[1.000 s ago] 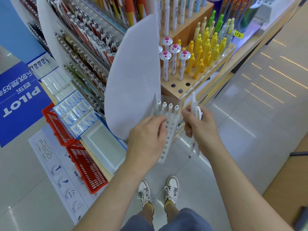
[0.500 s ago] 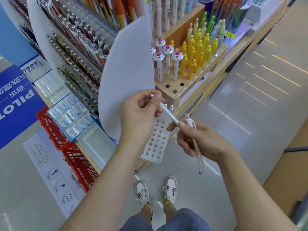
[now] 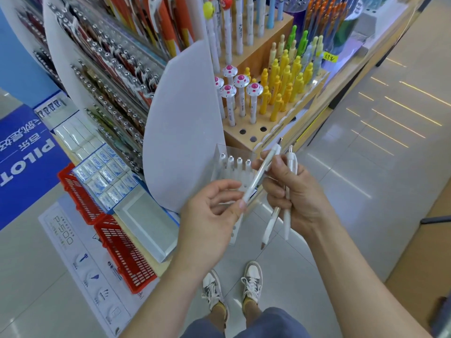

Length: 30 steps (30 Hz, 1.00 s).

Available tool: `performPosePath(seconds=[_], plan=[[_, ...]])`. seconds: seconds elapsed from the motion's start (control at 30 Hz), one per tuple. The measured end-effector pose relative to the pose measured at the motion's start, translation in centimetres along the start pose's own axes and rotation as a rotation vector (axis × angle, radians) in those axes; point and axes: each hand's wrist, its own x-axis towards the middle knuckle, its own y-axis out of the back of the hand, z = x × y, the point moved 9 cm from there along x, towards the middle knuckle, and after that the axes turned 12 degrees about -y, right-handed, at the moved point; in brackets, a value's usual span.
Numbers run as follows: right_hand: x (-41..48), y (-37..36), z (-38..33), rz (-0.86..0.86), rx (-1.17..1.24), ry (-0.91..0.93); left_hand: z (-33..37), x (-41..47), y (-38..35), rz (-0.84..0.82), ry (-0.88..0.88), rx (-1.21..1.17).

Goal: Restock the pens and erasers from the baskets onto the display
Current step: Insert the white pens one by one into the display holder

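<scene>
Left grip [image 3: 210, 215] on pen [image 3: 261, 174], panel [image 3: 183, 130] beside

Four pens [image 3: 230, 162] are standing in the rack [image 3: 219, 157], along its back row — the block [image 3: 244, 140] is sitting behind it, erasers [image 3: 107, 176] are lying to its left, and baskets [image 3: 122, 252] are lying left of those.

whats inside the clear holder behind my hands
Four white pens stand in the back row of the clear holder. A few empty holes show near its front edge; the left hand covers the middle rows.
</scene>
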Motion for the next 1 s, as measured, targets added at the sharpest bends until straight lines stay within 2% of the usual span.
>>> performPosePath(seconds=[0.1,0.2,0.3,0.4,0.53,0.63,0.8,1.0], plan=[[-0.2,-0.8,-0.3,0.009,-0.211,0.012,1.3,1.0,0.7,-0.006,-0.11,0.124],[-0.5,-2.0,0.0,-0.029,-0.434,-0.014,2.8,1.9,0.9,-0.026,-0.15,0.106],[-1.0,-2.9,0.2,-0.038,-0.544,-0.023,3.3,2.3,0.9,-0.035,-0.147,0.098],[-1.2,-2.7,-0.6,0.043,-0.596,0.012,4.5,2.2,2.0,0.049,-0.231,0.11],[-0.9,1.7,-1.9,0.279,-0.371,0.049,6.4,1.4,4.0,0.161,-0.385,0.064],[-0.6,4.5,-0.7,0.397,-0.289,-0.004,5.6,1.2,5.6,0.239,-0.4,0.061],[0.3,5.9,3.0,0.381,-0.036,-0.199,2.4,2.3,4.2,0.164,-0.422,0.358],[0.7,5.5,3.6,0.348,-0.055,-0.171,1.3,3.2,1.9,0.131,-0.517,0.537]])
